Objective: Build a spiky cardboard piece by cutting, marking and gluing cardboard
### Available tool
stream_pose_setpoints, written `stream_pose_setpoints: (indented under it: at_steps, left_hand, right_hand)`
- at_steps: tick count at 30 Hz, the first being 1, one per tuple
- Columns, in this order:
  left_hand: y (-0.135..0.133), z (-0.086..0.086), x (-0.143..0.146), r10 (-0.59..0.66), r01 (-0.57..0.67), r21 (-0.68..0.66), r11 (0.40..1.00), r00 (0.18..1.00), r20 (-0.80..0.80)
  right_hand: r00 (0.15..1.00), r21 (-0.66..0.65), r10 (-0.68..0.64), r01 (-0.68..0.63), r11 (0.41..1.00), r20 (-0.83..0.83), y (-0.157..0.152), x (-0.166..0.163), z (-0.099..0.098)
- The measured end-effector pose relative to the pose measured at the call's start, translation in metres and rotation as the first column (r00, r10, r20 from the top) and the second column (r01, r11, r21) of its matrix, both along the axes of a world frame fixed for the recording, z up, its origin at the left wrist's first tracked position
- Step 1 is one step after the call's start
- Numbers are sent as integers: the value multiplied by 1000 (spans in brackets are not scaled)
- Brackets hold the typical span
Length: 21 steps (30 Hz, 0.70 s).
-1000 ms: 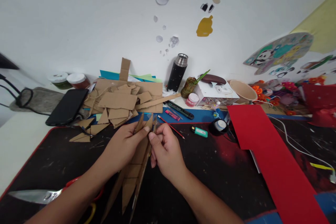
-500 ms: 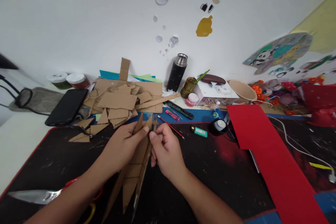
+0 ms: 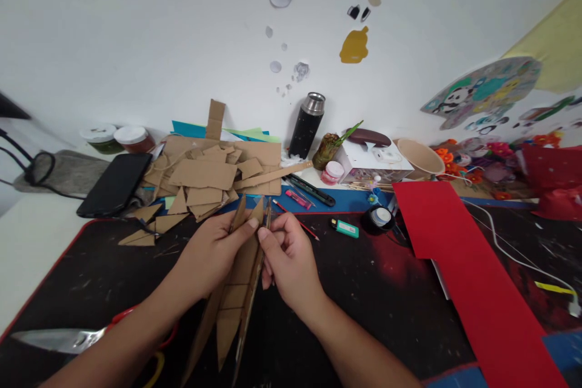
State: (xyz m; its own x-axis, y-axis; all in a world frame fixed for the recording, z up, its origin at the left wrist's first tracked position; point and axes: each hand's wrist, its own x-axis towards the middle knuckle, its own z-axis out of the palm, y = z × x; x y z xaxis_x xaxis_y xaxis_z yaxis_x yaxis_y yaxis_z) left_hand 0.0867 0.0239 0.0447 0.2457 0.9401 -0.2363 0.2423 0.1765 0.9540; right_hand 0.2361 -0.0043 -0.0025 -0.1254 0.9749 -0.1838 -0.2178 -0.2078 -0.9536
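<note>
Between my hands is a long folded cardboard piece (image 3: 236, 291) with pointed ends and dark lines drawn across it. My left hand (image 3: 220, 245) is closed around its upper part, with the thumb pressed on the inner face near the tip. On the other side, my right hand (image 3: 288, 254) pinches the right-hand panel's edge near the top between thumb and fingers. A bit of something clear and shiny shows at the upper tips, too small to name. Large scissors (image 3: 63, 339) with red handles lie under my left forearm, partly hidden.
Cardboard scraps (image 3: 204, 176) are piled at the back left beside a black phone-like slab (image 3: 116, 185). Behind my hands are a black thermos (image 3: 308, 124), a utility knife (image 3: 311, 190), a red pencil (image 3: 297, 221) and a green lighter (image 3: 345, 228). A red sheet (image 3: 473, 291) covers the right side.
The lower end of the cardboard piece has swung slightly to the right. Both hands keep nearly the same grip and place.
</note>
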Motion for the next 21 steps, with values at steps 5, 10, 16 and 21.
stream_pose_setpoints:
  at_steps: [5,10,16,21]
  left_hand:
    - [-1,-1,-1,9,-8,50,999,1000,-18]
    - [0,-4,-2,43,-20,155,988,988,-148]
    - [1,0,-4,32,5,184,983,980,-197]
    - [1,4,-4,15,18,155,988,978,-208]
  right_hand:
    - [999,2,-17,17,1000,49,1,1,-1]
    - [989,93,-18,5,996,147,1,4,-5]
    - [980,163,33,-66,984,198,1,8,-5]
    - [972,196,73,-118,974,223,1,11,-7]
